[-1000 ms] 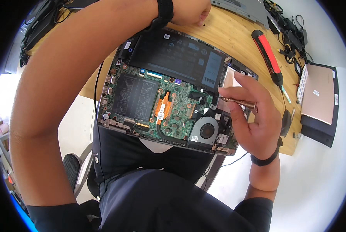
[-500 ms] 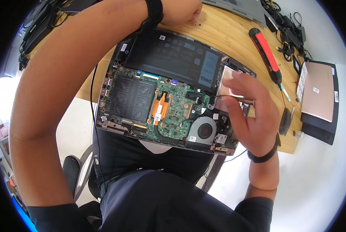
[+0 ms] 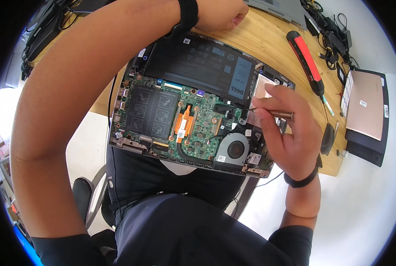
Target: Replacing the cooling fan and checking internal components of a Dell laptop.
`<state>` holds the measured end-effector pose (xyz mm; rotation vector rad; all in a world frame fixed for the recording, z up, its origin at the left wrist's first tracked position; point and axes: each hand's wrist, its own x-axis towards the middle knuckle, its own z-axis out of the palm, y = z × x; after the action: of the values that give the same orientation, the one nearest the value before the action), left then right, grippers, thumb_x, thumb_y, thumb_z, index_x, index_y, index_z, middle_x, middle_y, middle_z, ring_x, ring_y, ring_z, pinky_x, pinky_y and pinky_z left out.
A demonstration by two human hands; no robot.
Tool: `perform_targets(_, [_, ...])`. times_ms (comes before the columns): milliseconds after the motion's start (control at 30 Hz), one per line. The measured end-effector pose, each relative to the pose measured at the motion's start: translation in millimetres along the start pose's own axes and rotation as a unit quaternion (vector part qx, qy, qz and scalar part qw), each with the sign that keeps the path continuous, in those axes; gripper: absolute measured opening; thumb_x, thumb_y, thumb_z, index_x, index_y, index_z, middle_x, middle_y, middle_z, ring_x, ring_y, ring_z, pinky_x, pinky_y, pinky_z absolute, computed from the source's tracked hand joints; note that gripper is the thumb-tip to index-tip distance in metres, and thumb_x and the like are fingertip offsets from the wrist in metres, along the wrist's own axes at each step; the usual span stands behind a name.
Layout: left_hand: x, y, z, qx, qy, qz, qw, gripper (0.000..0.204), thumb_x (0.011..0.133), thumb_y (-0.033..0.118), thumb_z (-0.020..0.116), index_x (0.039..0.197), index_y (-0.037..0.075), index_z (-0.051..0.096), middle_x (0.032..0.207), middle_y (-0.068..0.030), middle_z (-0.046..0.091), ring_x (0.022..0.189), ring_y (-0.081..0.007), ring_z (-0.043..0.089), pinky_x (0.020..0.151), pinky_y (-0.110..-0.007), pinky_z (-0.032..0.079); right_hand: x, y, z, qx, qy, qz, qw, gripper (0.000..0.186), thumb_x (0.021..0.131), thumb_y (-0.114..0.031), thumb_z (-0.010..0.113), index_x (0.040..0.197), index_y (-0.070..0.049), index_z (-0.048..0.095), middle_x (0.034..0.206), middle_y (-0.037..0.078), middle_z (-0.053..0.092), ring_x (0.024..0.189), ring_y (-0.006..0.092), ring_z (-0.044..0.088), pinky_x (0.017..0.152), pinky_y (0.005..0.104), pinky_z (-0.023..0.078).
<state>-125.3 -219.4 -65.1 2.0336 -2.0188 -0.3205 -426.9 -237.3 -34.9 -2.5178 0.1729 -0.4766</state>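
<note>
The right hand (image 3: 291, 133) grips a thin metal tool (image 3: 275, 114) between thumb and fingers, the grip closed on the shaft. The tool's fine tip extends out of the grip toward the person's left and meets the opened laptop (image 3: 193, 102) just beside the black battery (image 3: 198, 66). Whether the tip touches a screw or a connector cannot be told.

The laptop lies bottom up with its cover off, on the near edge of the wooden surface (image 3: 269, 40). Below and left of the grip sits the round cooling fan (image 3: 234, 149). Farther left of the grip, a copper heat pipe (image 3: 184, 124) crosses the green circuit board (image 3: 202, 128).

The left hand (image 3: 220, 13) is closed in a fist and rests on the surface beyond the far edge of the laptop, well apart from the grip. What it holds, if anything, cannot be told. Its forearm crosses over the left side of the laptop, with a black wristband (image 3: 188, 13) at the wrist.

Beyond the grip on the surface lies a red and black screwdriver (image 3: 305, 62). To the right of the grip, a pink closed laptop (image 3: 364, 104) rests on a dark device.
</note>
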Motion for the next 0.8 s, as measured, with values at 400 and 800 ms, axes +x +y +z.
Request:
perform_targets(400, [0.5,0.3,-1.5,-0.005,-0.034,-0.015,0.999,0.019,0.092,0.019,0.068,0.1,0.003,0.074,0.099,-0.0229,0.076,0.094,-0.0429,0.071,0.083,-0.049,0.055,-4.3,3.8,0.8,-0.006,0.004,0.007,1.0,0.027,0.096,0.0,0.077,0.119,0.003,0.062,0.105,0.013,0.074,0.096,0.0212,0.077,0.085,0.0306,0.062])
perform_targets(800, [-0.4,1.1,-9.3,0.032,-0.09,-0.038,0.995,0.028,0.099,0.02,0.06,0.104,-0.004,0.075,0.104,-0.0264,0.076,0.095,-0.0399,0.074,0.085,-0.045,0.058,-5.0,7.8,9.2,0.024,0.068,0.039,0.997,0.024,0.091,-0.003,0.081,0.104,-0.004,0.062,0.091,0.013,0.072,0.08,0.0308,0.076,0.07,0.0349,0.061])
